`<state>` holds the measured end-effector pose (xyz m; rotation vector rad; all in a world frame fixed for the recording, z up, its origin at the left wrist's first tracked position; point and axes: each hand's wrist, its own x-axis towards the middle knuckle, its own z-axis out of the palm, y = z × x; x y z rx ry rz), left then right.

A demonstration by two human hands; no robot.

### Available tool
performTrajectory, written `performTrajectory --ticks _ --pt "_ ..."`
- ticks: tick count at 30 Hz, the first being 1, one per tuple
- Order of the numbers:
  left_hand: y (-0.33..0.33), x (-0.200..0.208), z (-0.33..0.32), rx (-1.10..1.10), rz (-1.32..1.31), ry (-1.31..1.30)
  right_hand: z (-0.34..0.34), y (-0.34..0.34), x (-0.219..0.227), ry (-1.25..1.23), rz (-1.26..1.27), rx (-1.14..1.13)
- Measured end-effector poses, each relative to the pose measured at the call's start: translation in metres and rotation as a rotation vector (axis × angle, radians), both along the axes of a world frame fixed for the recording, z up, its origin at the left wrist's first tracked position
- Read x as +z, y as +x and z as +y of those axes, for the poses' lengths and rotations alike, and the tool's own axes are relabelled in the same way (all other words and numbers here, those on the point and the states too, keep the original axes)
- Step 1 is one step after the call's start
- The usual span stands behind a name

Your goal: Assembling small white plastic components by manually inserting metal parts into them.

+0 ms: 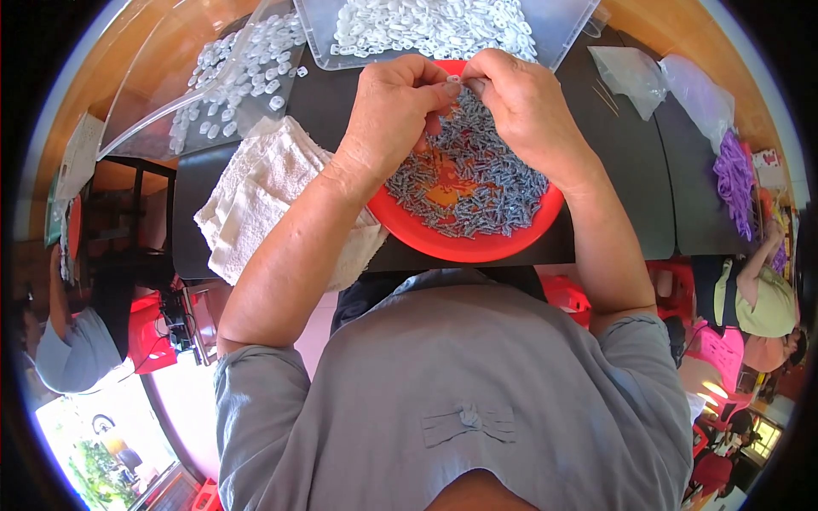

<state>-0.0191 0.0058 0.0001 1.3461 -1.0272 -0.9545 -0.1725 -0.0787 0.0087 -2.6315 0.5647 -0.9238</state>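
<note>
Both hands meet over the far part of a round red bowl (464, 249), fingertips almost touching. My left hand (399, 102) pinches a small white plastic piece (454, 79), like those in the bin beyond. Close against it, my right hand (520, 102) has thumb and forefinger pressed together; what lies between them is too small and covered to make out. In the bowl are many small grey metal springs (503, 200), spread in a loose layer with the red bottom showing through in the middle.
Beyond the bowl stands a clear plastic bin (562, 34) full of white plastic pieces (434, 25). More pieces lie on a clear sheet (153, 81) at the far left. A folded cream towel (256, 200) is left of the bowl. Plastic bags (630, 77) lie right; other people sit at both sides.
</note>
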Motion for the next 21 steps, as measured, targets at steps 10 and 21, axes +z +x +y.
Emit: performTrajectory --ticks 10,21 --pt "-0.009 -0.009 0.000 0.141 -0.109 -0.053 0.009 0.009 -0.008 0.021 -0.112 -0.010" --pt "-0.009 -0.017 0.003 0.141 -0.009 -0.131 0.015 0.015 -0.016 0.047 -0.188 -0.008"
